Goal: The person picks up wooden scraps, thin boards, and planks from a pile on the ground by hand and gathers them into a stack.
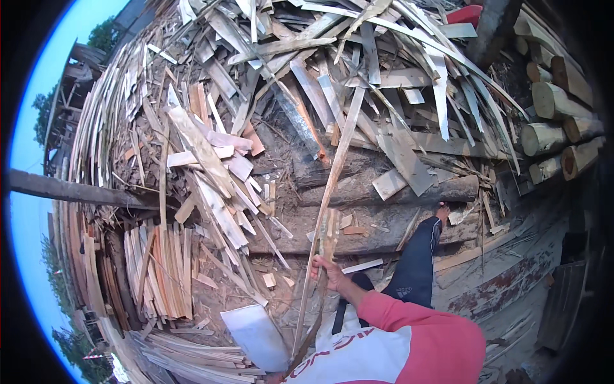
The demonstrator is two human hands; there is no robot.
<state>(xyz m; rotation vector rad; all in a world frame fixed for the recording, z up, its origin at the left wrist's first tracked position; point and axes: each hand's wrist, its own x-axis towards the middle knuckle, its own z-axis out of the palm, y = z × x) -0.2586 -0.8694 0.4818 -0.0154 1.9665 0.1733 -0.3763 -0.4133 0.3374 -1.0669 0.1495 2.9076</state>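
R hand (326, 274) front and centre, fingers curled shut round two wood pcs together: a long thin strip (338, 160) and, alongside it, a rough bark-edged slat (328, 233). L hand: can't make it out, maybe a sliver at the lower edge, so no call on its fingers. Both pcs run lengthwise, lower ends down near the body, the strip's far tip up over the scrap heap (281, 48); can't tell if that tip touches anything. Step in hand, I'd judge: pcs picked & held as a pair, not yet laid down. Next move prob calls for a firm grip, both pcs kept together, and care w/ that long tip, which could snag on loose offcuts. Just L of the lower ends, a whitish sheet (256, 336), tilted. R of the hand, a dark trouser leg (412, 262), foot by a thick log (448, 190), so footing looks uneven. Further L, a bundle of slats (163, 272), side by side. Far R, stacked logs (550, 100), cut ends showing, well apart from the hand.
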